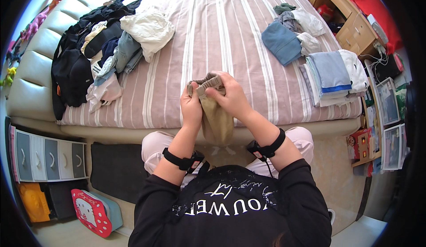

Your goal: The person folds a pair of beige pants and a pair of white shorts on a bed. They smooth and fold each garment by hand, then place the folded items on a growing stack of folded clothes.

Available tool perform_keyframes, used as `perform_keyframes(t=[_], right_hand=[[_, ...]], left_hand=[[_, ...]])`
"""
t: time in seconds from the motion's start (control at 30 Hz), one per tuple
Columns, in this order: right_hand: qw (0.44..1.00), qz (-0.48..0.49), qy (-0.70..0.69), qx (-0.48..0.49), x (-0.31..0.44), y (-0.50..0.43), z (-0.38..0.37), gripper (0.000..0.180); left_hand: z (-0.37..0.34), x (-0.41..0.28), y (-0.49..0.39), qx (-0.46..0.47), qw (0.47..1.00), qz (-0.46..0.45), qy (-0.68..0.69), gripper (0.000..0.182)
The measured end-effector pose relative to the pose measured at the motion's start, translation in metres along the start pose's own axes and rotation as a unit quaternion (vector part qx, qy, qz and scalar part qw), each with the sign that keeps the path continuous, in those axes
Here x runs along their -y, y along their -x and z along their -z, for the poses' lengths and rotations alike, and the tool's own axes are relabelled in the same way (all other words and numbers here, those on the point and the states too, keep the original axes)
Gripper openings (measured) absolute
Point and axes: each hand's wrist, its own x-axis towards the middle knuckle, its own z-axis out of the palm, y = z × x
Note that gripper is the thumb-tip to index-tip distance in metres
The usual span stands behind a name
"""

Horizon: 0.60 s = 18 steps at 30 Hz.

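My left hand [192, 108] and my right hand [232, 95] both grip the gathered elastic waistband of a khaki garment [218, 122]. Its cloth hangs down over the bed's front edge, between my forearms. Beneath my hands lies a pink and white striped bedsheet [173, 87]. To the left is a loose heap of clothes, with a black garment [75, 77], a white garment [148, 30] and a light blue denim piece [125, 52]. At the right lie a folded blue garment [281, 43] and a neat stack of folded clothes [329, 72].
A padded headboard [36, 63] borders the bed at the left. Below it stand a small drawer unit [51, 157] and a red-lidded box [91, 212] on the floor. A wooden desk [356, 32] and clear plastic drawers [387, 103] stand at the right.
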Motion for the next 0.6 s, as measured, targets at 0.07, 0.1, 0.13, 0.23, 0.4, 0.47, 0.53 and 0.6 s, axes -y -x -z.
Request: perform_keyframes(t=[0.07,0.1,0.13,0.23,0.4,0.47,0.53,0.6], right_hand=[[0.994,0.086,0.055,-0.036,0.006,0.001,-0.004,0.045],[0.994,0.081,0.068,-0.042,0.008,0.001,-0.007,0.040],[0.991,0.094,0.083,-0.043,0.009,0.000,-0.010,0.035],[0.990,0.076,0.084,-0.081,0.011,-0.002,-0.020,0.015],[0.960,-0.168,-0.196,-0.106,0.018,-0.012,-0.024,0.024],[0.948,-0.218,-0.216,-0.083,0.018,-0.022,-0.020,0.027],[0.922,-0.248,-0.294,-0.043,0.014,-0.033,-0.015,0.028],[0.936,-0.213,-0.279,-0.029,0.008,-0.042,-0.013,0.029]], left_hand=[[-0.003,-0.003,-0.001,-0.027,0.997,-0.057,-0.041,0.028],[-0.006,-0.004,-0.001,-0.043,0.994,-0.078,-0.060,0.029],[-0.008,-0.005,-0.002,-0.055,0.990,-0.099,-0.085,0.032],[-0.014,-0.008,-0.002,-0.091,0.981,-0.096,-0.140,0.035],[-0.012,-0.021,-0.008,-0.081,0.995,-0.056,0.025,0.043],[-0.008,-0.025,-0.013,-0.069,0.994,0.032,0.076,0.041],[-0.008,-0.026,-0.015,-0.077,0.984,0.124,0.106,0.047],[-0.008,-0.026,-0.015,-0.002,0.986,0.100,0.133,0.043]])
